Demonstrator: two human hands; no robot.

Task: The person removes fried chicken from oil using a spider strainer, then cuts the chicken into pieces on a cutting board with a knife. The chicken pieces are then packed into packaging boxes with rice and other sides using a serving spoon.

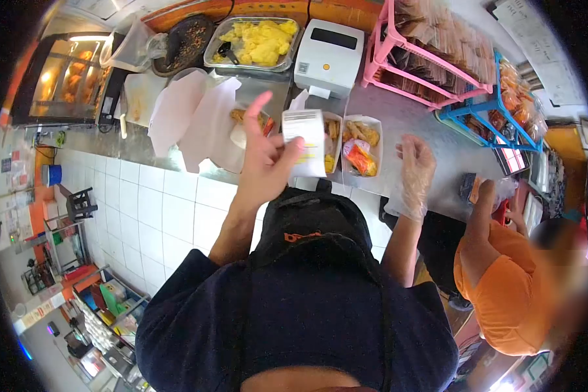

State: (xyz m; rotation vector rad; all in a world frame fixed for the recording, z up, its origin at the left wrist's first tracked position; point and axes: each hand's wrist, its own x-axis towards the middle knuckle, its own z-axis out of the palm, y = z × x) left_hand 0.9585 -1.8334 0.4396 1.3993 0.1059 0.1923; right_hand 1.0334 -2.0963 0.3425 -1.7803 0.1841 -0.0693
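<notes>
My left hand (268, 153) is bare and holds a white printed paper slip (304, 140) between thumb and fingers, with the index finger raised. The slip is over the food boxes and partly hides one (332, 144). My right hand (415, 170) wears a clear plastic glove; its fingers are bent and what they hold, if anything, is too small to make out. Between the hands, an open white box (362, 145) contains fried food and a red-orange packet (359, 158). Left of my left hand, white paper sheets (206, 124) partly surround more food (238, 117).
A label printer (328, 55), a tray of yellow food (258, 42) and a dark stone bowl (184, 44) line the back. Pink (431, 81) and blue racks (496, 111) stand right. A person in orange (503, 281) is at the right, hands near the counter. A glass warmer (68, 78) stands left.
</notes>
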